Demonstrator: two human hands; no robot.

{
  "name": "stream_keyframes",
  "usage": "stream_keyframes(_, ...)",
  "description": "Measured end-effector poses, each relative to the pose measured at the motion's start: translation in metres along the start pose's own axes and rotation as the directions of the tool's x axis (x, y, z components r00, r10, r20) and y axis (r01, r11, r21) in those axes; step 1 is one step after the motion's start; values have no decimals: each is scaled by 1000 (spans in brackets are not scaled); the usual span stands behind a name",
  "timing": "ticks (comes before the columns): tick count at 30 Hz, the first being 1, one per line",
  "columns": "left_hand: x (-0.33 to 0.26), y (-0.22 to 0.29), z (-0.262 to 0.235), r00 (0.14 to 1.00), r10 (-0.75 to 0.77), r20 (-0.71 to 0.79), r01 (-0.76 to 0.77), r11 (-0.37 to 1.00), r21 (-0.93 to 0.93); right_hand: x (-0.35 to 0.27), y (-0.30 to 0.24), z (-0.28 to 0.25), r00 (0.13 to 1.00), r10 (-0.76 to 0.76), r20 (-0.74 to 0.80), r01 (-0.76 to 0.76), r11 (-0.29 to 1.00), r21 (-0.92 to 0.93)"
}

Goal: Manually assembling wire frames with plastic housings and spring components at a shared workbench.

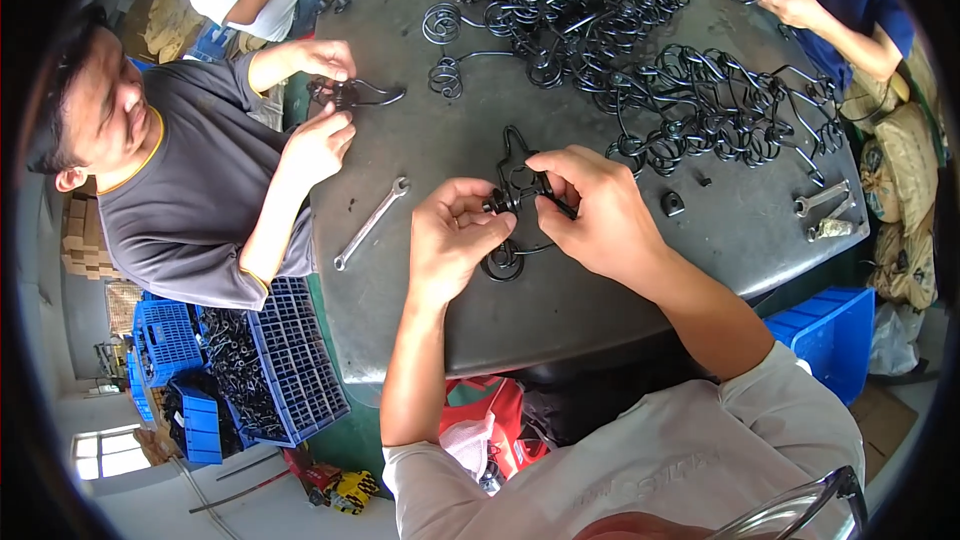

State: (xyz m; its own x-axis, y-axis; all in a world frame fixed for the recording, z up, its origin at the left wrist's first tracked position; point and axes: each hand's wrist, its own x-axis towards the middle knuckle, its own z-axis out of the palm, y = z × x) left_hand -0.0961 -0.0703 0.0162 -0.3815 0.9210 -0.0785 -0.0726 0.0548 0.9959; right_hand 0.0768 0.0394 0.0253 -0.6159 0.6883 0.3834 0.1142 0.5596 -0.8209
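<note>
Above the near part of the table, both my hands grip one black bent-wire spring part (516, 140) with coiled loops. My left hand (448, 230) pinches it at a dark ribbed piece (500, 202), thumb and fingers closed. Thumb and forefinger of my right hand (600, 208) close on its other side, over a short dark bar (562, 202). One round coil (503, 262) hangs below my left fingers, close to the table top. My fingers hide part of where the pieces meet.
The grey table (420, 330) carries a wrench (372, 223) at left and more wrenches (826, 202) at right. A small black block (673, 204) lies right of my hand. Tangled wire springs (580, 10) heap up at the back. Co-workers (215, 170) handle similar parts. Blue crates (300, 360) stand below.
</note>
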Motion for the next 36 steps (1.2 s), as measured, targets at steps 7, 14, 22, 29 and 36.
stream_keyframes(7, -2, 20, 17, 997, 15, -79, 18, 914, 406, -2, 2, 0, 1000, -4, -17, 4, 1000, -1)
stream_keyframes(14, 1, 16, 20, 977, 192, -90, -129, 876, 465, -1, 2, 0, 1000, 0, -22, -1, 999, -34)
stream_keyframes(22, 5, -1, 8, 1000, -25, -3, 25, 997, 78, -2, 0, 0, 1000, 7, -13, -7, 999, -37)
stream_keyframes(29, 4, -1, 18, 992, -103, -68, 108, 991, 79, -1, 0, 0, 999, -34, -24, 33, 998, -45)
stream_keyframes(36, -2, -2, 23, 987, -54, -154, 58, 998, 21, -2, -1, 3, 999, 15, -34, -17, 998, -65)
